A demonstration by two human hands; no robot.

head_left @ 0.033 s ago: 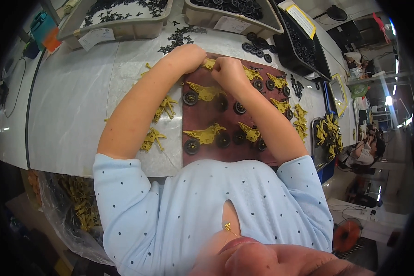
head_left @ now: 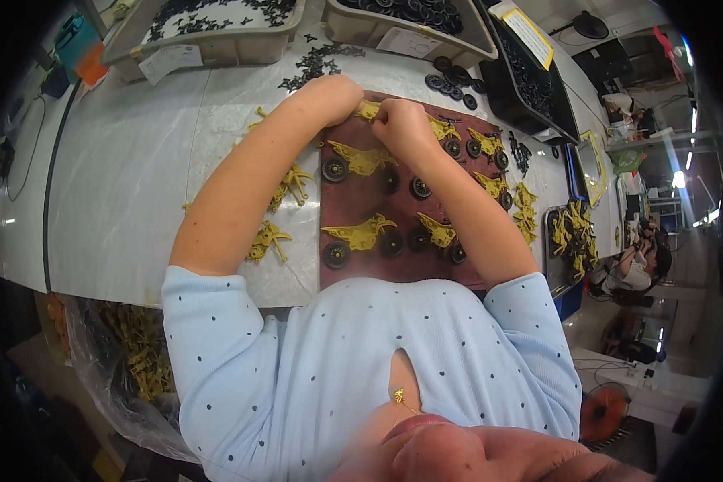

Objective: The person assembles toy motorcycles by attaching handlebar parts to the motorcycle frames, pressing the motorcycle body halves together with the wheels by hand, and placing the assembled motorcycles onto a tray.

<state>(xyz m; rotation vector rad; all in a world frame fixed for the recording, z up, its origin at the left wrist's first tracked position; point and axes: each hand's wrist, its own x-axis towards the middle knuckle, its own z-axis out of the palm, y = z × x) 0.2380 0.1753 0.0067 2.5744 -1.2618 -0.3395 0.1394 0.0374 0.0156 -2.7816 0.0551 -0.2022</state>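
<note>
At the far edge of a dark red mat (head_left: 349, 198) my hands work close together over a yellow toy motorcycle (head_left: 369, 110). My left hand (head_left: 341, 98) is closed at its left end, the fingertips mostly turned out of sight. My right hand (head_left: 402, 126) is closed in a pinch at its other side; a small part between the fingers cannot be made out. Several more yellow toy motorcycles (head_left: 361, 234) with black wheels (head_left: 336, 254) lie on the mat under and beside my forearms.
Loose yellow parts (head_left: 267, 239) lie left of the mat. Black small parts (head_left: 317, 66) and loose wheels (head_left: 456, 78) lie beyond it. Grey bins (head_left: 241, 48) stand at the back, a black bin (head_left: 566, 120) at the right. A tray (head_left: 556, 271) holds yellow pieces.
</note>
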